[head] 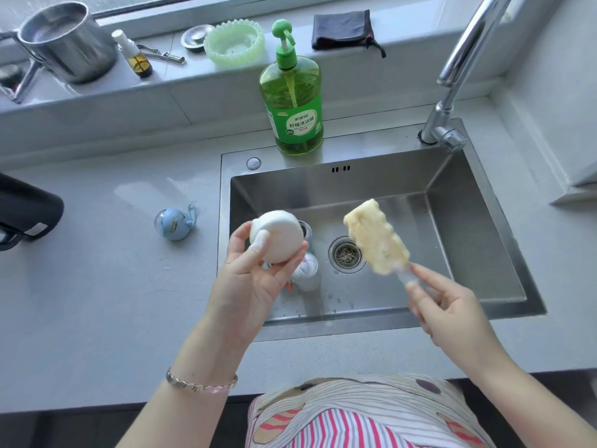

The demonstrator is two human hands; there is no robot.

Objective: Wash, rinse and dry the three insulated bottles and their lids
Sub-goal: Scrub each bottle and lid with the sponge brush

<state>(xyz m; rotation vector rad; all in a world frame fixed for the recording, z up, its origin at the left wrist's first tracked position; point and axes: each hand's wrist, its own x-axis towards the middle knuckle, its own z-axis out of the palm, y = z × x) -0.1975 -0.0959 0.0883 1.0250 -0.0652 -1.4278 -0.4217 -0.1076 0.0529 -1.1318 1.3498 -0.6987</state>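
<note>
My left hand point(255, 279) holds a round white lid point(278, 236) over the left side of the steel sink point(484, 253), thumb across its side. My right hand point(449, 305) grips the clear handle of a yellow sponge brush point(376, 236), whose foam head points up over the drain. Below the white lid, two bottles point(307, 270) show partly in the sink; the nearer one is white, the farther shows a metal rim. A small blue lid point(176, 223) with a loop lies on the counter left of the sink.
A green dish soap pump bottle point(294, 101) stands behind the sink. The chrome tap point(458, 76) rises at the back right. On the windowsill sit a steel pot point(68, 40), a small spray bottle, a green dish and a dark cloth point(344, 29). A black appliance point(26, 211) is at the left edge.
</note>
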